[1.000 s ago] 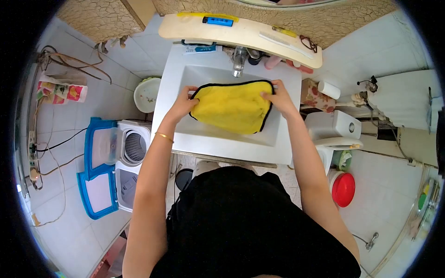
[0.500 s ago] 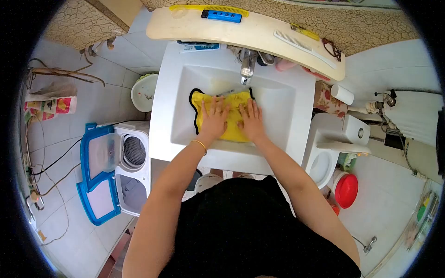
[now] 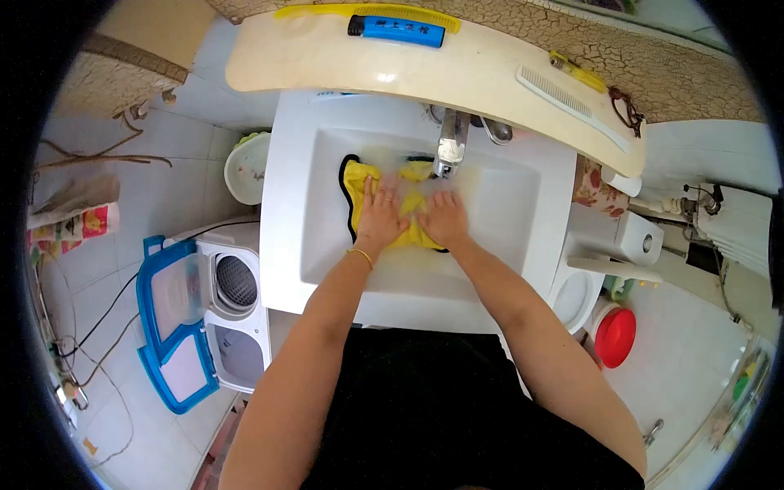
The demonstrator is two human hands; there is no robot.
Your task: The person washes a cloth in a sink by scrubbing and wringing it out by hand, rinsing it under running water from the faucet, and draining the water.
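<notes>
A yellow cloth with black edging (image 3: pixel 353 181) lies rumpled in the white sink (image 3: pixel 505 230). My left hand (image 3: pixel 382 216) presses on its left part, palm down, with the fingers stretched out and apart. On the right part rests my right hand (image 3: pixel 445 219), palm down with the thumb out to the side; its fingertips are blurred. Both hands are open and touch the cloth without gripping it. Just above my right hand is the chrome faucet (image 3: pixel 451 147). Blurred, cloudy patches beside the fingers hide some of the cloth.
Over the sink's back edge juts a cream shelf (image 3: pixel 310 57), holding a blue lighter (image 3: pixel 400 31), a yellow comb (image 3: pixel 322 11) and a white comb (image 3: pixel 555 91). A twin-tub washer (image 3: pixel 260 327) with raised lids stands left. A toilet (image 3: pixel 576 298) and red-lidded bucket (image 3: pixel 615 336) are right.
The view has shifted closer to the sink. The cloth has drawn together into a smaller, more bunched shape under my hands, and my right hand's fingers are closer together.
</notes>
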